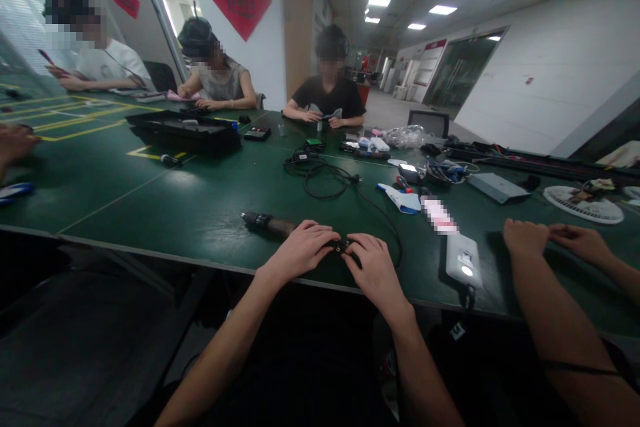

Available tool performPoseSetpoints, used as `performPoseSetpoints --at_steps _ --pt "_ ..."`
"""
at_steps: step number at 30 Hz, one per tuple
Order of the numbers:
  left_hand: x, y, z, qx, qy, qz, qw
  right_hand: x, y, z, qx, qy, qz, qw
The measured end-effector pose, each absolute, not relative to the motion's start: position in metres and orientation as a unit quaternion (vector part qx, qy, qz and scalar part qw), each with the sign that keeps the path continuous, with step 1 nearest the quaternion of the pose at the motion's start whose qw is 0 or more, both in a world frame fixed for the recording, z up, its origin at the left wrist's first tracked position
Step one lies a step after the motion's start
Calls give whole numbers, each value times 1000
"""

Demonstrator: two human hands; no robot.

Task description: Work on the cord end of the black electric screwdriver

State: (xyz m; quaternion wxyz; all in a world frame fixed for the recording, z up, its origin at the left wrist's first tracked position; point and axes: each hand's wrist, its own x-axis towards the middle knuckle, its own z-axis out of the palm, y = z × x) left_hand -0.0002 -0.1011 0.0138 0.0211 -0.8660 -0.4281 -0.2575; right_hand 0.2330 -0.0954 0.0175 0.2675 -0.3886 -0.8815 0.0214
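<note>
Fingers of the left hand [306, 248] and right hand [373, 265] pinch a small dark thing [339, 247] between them, best held steady with a soft grip.

Open stretch of green desk [125, 213] left of the dark cylindrical tool [267, 222], black tray [185, 133] barring its far side, looped cable [320, 197] across the way beyond the fingers [320, 237], blue-and-white item [401, 199], white device [461, 257] and another person's forearm [555, 317] crowding the right

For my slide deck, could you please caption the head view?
Left hand and right hand hold a small dark part at a green table, a cylindrical tool nearby.
</note>
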Motion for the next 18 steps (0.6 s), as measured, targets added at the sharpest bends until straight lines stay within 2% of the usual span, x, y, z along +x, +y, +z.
performPoseSetpoints --at_steps 7,18 --pt "4 -104 17 -852 -472 -209 91 233 -87 16 -382 -882 58 271" --pt "-3 -112 31 -879 -435 -181 70 238 -102 24 -380 -890 44 248"
